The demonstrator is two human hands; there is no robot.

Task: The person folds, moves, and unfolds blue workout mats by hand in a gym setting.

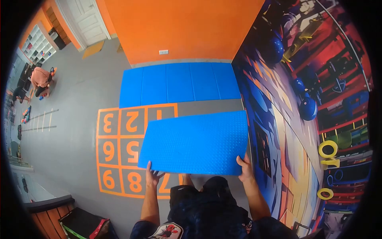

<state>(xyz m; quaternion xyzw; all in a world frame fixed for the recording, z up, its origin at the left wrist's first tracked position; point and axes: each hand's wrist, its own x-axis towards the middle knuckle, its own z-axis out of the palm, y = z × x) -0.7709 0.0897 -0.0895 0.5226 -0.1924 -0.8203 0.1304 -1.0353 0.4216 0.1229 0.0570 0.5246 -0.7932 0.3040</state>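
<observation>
A blue textured mat (195, 143) is held up in front of me, above the floor. My left hand (153, 175) grips its near left corner, thumb on top and fingers underneath. At the near right corner my right hand (245, 168) holds the edge, its thumb over the top face. Beyond it, a long blue folding mat (179, 83) with several panels lies flat against the orange wall. The held mat hides part of the orange number grid (119, 136) painted on the grey floor.
Two people crouch at the far left, one in a pink top (41, 77). A mural wall (274, 119) runs close along the right. A black box (85, 223) stands at the lower left, near wooden slats (49, 217). A white door (85, 20) is at the back left.
</observation>
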